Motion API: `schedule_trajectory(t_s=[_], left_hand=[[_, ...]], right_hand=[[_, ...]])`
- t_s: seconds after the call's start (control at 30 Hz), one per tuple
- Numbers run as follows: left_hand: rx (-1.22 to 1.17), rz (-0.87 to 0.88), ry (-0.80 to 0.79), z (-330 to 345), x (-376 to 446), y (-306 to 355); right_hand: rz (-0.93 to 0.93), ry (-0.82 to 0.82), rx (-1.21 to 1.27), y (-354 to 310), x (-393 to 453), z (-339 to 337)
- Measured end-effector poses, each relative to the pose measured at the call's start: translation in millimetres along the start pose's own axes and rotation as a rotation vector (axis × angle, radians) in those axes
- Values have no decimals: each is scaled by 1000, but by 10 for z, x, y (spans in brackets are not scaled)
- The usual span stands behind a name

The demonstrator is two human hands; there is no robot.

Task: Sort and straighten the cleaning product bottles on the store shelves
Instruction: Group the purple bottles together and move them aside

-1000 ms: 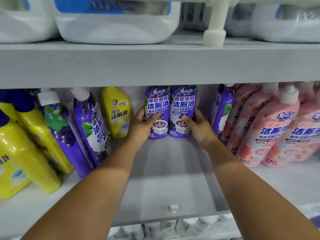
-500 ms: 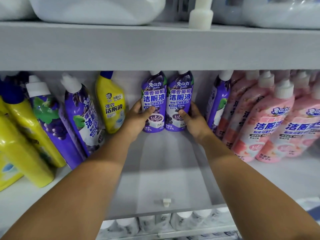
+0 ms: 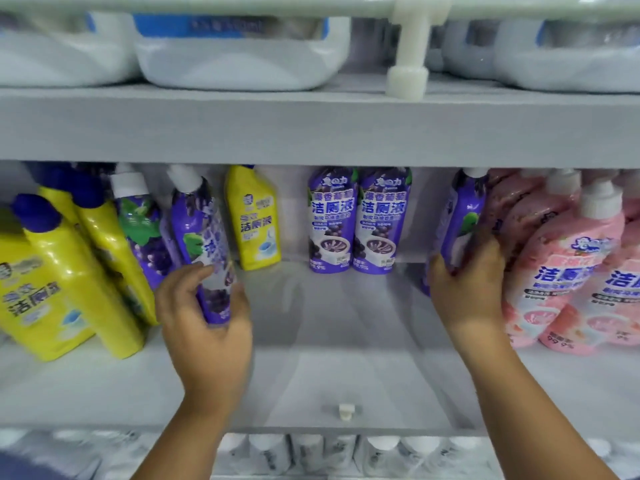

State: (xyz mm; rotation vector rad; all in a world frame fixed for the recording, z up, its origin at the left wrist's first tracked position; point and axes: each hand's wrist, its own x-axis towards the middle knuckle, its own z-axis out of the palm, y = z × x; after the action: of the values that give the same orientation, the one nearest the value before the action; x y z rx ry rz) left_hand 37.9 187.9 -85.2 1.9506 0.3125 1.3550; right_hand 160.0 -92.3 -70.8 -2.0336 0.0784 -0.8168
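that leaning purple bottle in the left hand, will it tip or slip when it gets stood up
The purple bottle looks tall and narrow, so it probably tips easily; it already leans. Its glossy wrap may be slippery, though the left hand wraps its base. It is likely stiff plastic that keeps its shape in the grip.

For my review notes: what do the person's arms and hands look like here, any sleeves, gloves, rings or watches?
Both forearms come in bare from the lower edge of the head view, with no sleeve in sight. The left hand and right hand wear no gloves, and no ring, watch or wristband shows on the visible parts. Motion blur softens the fingers, so fine details such as nails cannot be judged.
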Motion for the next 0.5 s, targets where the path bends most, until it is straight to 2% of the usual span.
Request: schedule_trajectory(t_s=[0.1, 0.27, 0.5], left_hand=[[38, -28, 6, -1, 56, 23], [98, 4, 67, 79, 174, -33], [222, 33, 52, 148, 163, 55]], right_hand=[[64, -84, -86, 58, -40, 154], [94, 25, -189, 133, -38, 326], [103, 51, -259, 253, 33, 462]])
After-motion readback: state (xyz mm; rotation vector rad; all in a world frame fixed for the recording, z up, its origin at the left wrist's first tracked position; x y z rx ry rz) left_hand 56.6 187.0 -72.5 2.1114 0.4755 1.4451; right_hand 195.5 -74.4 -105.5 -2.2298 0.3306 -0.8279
